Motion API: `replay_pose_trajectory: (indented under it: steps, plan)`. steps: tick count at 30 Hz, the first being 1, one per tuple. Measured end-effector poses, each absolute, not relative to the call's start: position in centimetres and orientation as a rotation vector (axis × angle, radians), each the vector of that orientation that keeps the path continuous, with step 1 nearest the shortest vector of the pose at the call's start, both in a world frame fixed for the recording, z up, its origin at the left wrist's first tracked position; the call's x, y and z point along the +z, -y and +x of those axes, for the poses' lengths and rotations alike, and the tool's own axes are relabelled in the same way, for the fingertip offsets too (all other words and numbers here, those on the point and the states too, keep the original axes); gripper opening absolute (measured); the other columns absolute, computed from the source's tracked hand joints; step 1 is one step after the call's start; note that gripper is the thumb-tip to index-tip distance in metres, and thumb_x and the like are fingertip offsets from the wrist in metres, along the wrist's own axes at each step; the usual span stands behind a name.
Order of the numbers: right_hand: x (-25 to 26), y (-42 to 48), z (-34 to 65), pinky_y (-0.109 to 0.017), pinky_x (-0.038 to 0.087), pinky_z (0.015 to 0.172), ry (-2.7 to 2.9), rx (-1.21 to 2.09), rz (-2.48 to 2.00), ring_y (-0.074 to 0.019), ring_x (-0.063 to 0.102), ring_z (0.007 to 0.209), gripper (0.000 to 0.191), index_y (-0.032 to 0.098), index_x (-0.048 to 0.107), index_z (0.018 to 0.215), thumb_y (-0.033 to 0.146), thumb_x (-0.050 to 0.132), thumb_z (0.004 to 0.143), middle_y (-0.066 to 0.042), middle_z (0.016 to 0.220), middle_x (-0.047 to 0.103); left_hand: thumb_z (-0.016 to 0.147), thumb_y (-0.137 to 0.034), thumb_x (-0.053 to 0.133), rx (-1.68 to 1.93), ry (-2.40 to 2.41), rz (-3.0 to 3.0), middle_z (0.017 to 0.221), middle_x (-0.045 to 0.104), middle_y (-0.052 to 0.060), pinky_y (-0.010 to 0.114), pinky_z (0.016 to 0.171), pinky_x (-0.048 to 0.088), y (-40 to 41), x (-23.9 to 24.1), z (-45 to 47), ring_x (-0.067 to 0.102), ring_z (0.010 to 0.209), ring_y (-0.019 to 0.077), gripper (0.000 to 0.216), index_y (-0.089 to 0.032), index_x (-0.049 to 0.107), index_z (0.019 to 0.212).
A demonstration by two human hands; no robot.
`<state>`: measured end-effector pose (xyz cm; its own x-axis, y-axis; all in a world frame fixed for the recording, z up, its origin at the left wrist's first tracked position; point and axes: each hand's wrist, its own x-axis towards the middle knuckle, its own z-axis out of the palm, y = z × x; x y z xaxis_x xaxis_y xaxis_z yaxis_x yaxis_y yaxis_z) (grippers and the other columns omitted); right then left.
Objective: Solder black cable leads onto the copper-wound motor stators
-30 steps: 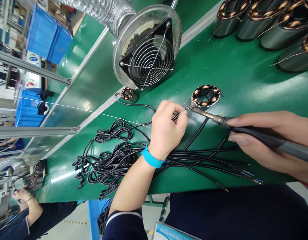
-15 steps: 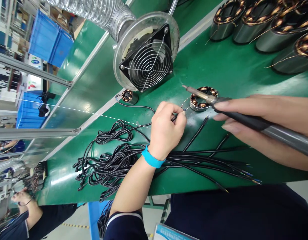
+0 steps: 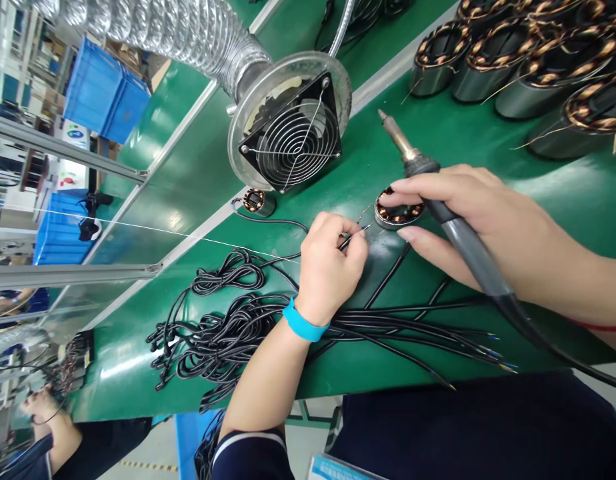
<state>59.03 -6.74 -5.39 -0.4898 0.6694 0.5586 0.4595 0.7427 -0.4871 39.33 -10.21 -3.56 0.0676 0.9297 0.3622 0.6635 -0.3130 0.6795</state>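
My left hand, with a blue wristband, pinches the end of a thin black wire just left of a small copper-wound stator lying on the green bench. My right hand grips a soldering iron by its grey handle. The iron's tip points up and away, well above the stator. My right fingertips rest on the stator's rim and beside it.
A fume fan on a flexible silver duct stands behind the stator. A bundle of black cables lies at the bench front. Several larger stators stand at the back right. Another small stator sits left. A co-worker's hand is at bottom left.
My right hand lifted the soldering iron's tip off the stator and swung it upward, then moved its fingers onto the stator. My left hand kept its pinch on the wire.
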Motion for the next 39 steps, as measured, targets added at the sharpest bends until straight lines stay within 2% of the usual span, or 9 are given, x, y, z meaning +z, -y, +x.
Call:
replay_pose_trajectory:
  steps: [11, 15, 18, 23, 26, 28, 31, 36, 39]
  plan:
    - [-5.9, 6.6, 58.7, -0.039, 0.048, 0.086, 2.202, 0.322, -0.813, -0.0233, 0.063, 0.098, 0.035, 0.017, 0.048, 0.134, 0.023, 0.053, 0.101, -0.005, 0.108, 0.070, 0.082, -0.007, 0.059, 1.073, -1.618, 1.889, 0.075, 0.060, 0.000, 0.024, 0.067, 0.046, 10.2, -3.2, 39.3, 0.055, 0.071, 0.0101, 0.014, -0.017, 0.060, 0.073]
    - [-6.0, 6.8, 58.6, -0.040, 0.048, 0.080, 2.159, 0.297, -0.883, -0.0240, 0.063, 0.090, 0.037, 0.023, 0.045, 0.136, 0.024, 0.054, 0.101, -0.003, 0.099, 0.070, 0.082, -0.019, 0.065, 0.922, -1.572, 1.409, 0.067, 0.058, -0.002, 0.021, 0.053, 0.041, 10.0, -2.4, 39.2, 0.051, 0.056, 0.0075, 0.007, -0.016, 0.065, 0.076]
    - [-5.9, 7.2, 58.0, -0.042, 0.047, 0.079, 2.180, 0.267, -0.881, -0.0246, 0.063, 0.088, 0.034, 0.023, 0.046, 0.133, 0.022, 0.054, 0.100, -0.003, 0.095, 0.069, 0.081, -0.029, 0.069, 0.774, -1.482, 1.057, 0.055, 0.054, -0.004, 0.019, 0.040, 0.032, 9.7, -1.8, 39.1, 0.044, 0.043, 0.0059, 0.015, -0.015, 0.065, 0.078]
    - [-5.8, 7.7, 57.3, -0.044, 0.048, 0.082, 2.184, 0.303, -0.920, -0.0250, 0.064, 0.091, 0.033, 0.025, 0.045, 0.133, 0.018, 0.049, 0.101, -0.004, 0.097, 0.069, 0.080, -0.031, 0.071, 0.836, -1.424, 1.023, 0.054, 0.055, -0.004, 0.018, 0.038, 0.033, 9.7, -2.0, 39.0, 0.045, 0.042, 0.0062, 0.016, -0.015, 0.066, 0.078]
    - [-6.0, 7.6, 57.4, -0.042, 0.048, 0.080, 2.120, 0.343, -0.869, -0.0239, 0.063, 0.087, 0.034, 0.025, 0.044, 0.135, 0.021, 0.051, 0.102, -0.003, 0.097, 0.068, 0.083, -0.026, 0.071, 1.031, -1.406, 1.318, 0.077, 0.067, 0.002, 0.021, 0.046, 0.044, 10.1, -2.8, 39.1, 0.057, 0.056, 0.0087, 0.012, -0.016, 0.069, 0.078]
    - [-6.1, 7.5, 57.4, -0.040, 0.048, 0.080, 2.093, 0.369, -0.849, -0.0226, 0.062, 0.087, 0.036, 0.023, 0.044, 0.136, 0.021, 0.053, 0.101, -0.003, 0.096, 0.068, 0.086, -0.019, 0.071, 1.168, -1.390, 1.633, 0.092, 0.071, 0.005, 0.024, 0.062, 0.054, 10.3, -3.3, 39.1, 0.067, 0.077, 0.0123, 0.007, -0.017, 0.071, 0.079]
    - [-6.2, 7.5, 57.3, -0.037, 0.049, 0.080, 2.071, 0.420, -0.824, -0.0207, 0.062, 0.088, 0.038, 0.022, 0.044, 0.137, 0.020, 0.054, 0.101, -0.003, 0.097, 0.068, 0.091, -0.012, 0.068, 1.229, -1.358, 2.083, 0.095, 0.071, 0.006, 0.027, 0.082, 0.057, 10.5, -3.8, 39.1, 0.068, 0.094, 0.0144, 0.009, -0.017, 0.071, 0.084]
    - [-6.2, 7.6, 57.2, -0.036, 0.051, 0.084, 2.015, 0.497, -0.837, -0.0194, 0.065, 0.091, 0.037, 0.025, 0.048, 0.136, 0.019, 0.053, 0.100, -0.002, 0.099, 0.068, 0.098, -0.014, 0.059, 1.148, -1.330, 2.455, 0.101, 0.068, 0.009, 0.029, 0.084, 0.056, 10.5, -3.9, 38.9, 0.065, 0.095, 0.0152, 0.007, -0.015, 0.066, 0.099]
    - [-6.2, 7.4, 57.3, -0.036, 0.051, 0.084, 1.986, 0.508, -0.831, -0.0198, 0.065, 0.091, 0.037, 0.025, 0.048, 0.136, 0.019, 0.053, 0.100, -0.001, 0.095, 0.068, 0.098, -0.011, 0.055, 1.148, -1.322, 2.495, 0.096, 0.066, 0.008, 0.028, 0.081, 0.054, 10.5, -3.9, 38.9, 0.063, 0.092, 0.0148, 0.009, -0.016, 0.062, 0.096]
